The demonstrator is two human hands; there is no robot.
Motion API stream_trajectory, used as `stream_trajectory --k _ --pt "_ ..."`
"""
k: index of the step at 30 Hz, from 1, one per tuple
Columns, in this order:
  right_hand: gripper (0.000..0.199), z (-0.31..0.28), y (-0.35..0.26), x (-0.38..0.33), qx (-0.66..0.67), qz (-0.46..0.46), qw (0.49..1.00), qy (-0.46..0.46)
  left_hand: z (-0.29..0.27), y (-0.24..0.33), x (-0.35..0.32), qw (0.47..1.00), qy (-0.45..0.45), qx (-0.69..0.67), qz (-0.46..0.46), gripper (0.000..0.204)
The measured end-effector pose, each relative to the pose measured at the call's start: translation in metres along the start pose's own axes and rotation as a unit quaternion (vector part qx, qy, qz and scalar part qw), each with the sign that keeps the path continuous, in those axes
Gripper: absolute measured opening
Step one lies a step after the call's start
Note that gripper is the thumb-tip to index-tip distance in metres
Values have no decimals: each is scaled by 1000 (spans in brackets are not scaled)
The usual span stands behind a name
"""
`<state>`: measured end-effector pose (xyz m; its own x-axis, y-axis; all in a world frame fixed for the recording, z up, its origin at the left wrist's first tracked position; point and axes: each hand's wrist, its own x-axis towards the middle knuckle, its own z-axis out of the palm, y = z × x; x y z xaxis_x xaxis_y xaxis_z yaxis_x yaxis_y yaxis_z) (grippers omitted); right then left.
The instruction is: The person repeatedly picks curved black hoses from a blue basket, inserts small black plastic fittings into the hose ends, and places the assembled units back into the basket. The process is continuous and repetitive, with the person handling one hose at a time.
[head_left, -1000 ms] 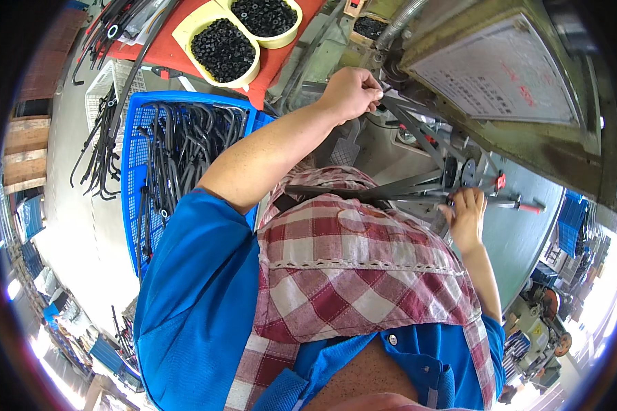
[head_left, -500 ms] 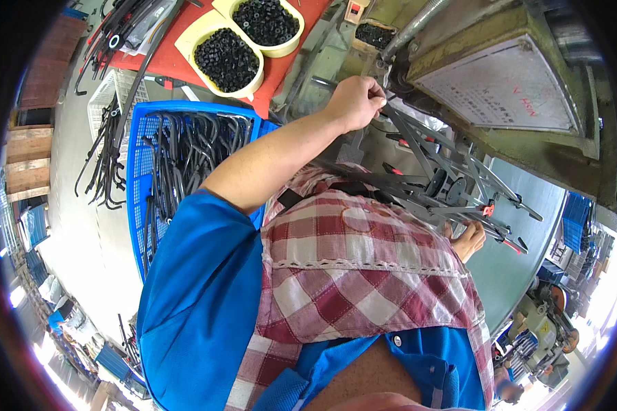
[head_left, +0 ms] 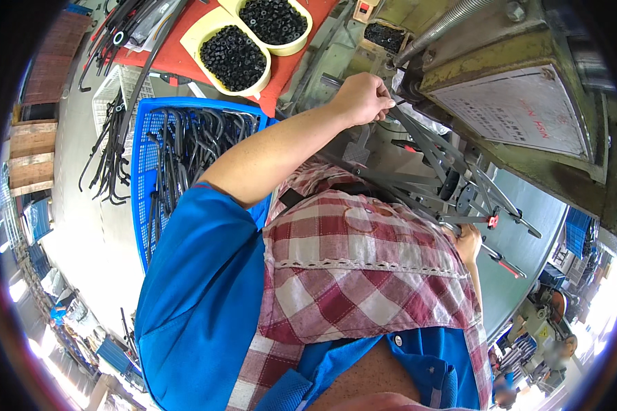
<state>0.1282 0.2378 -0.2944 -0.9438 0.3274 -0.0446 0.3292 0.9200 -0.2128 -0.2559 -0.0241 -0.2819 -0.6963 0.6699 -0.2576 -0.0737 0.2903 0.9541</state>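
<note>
My left hand (head_left: 363, 96) is raised to the green machine (head_left: 521, 103), its fingers closed on the upper end of a thin metal rod (head_left: 418, 140) right at the machine's opening. My right hand (head_left: 467, 243) sits lower right, partly hidden behind my checked apron (head_left: 363, 274). It grips a fanned bundle of metal rods (head_left: 483, 198). Some of these rods have red tips (head_left: 506, 266) that stick out to the right.
A blue crate (head_left: 144, 171) of bent black tubes stands at my left. More black tubes lie on the floor (head_left: 110, 157) beside it. Two yellow bowls of small black parts (head_left: 234, 58) rest on a red mat (head_left: 178, 58) at the top. A grey round table surface (head_left: 528, 274) lies at the right.
The bundle of rods has swung from lying level to slanting down to the right and fanned out. My right hand has dropped a little. My left hand stays at the machine.
</note>
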Motion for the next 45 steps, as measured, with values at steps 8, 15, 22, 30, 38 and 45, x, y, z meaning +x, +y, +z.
stream_trajectory --k 8,15,22,30,38,45 --pt "41 -19 0 17 -7 32 999 -21 36 -11 -21 994 -15 100 30 54" --pt "43 -23 7 17 -7 101 991 -84 68 -11 -16 983 -52 -152 -88 49" --pt "48 -20 7 25 6 62 994 -92 85 -21 -8 960 -83 -235 -127 43" --pt "40 -19 -3 16 -3 -3 998 -56 96 -15 -22 951 -68 -298 -42 56" --pt "52 -38 36 -18 -97 74 992 -8 116 28 -37 963 -112 -227 91 69" --pt "48 -130 229 -64 -290 205 924 141 256 69 -40 804 -188 118 552 29"
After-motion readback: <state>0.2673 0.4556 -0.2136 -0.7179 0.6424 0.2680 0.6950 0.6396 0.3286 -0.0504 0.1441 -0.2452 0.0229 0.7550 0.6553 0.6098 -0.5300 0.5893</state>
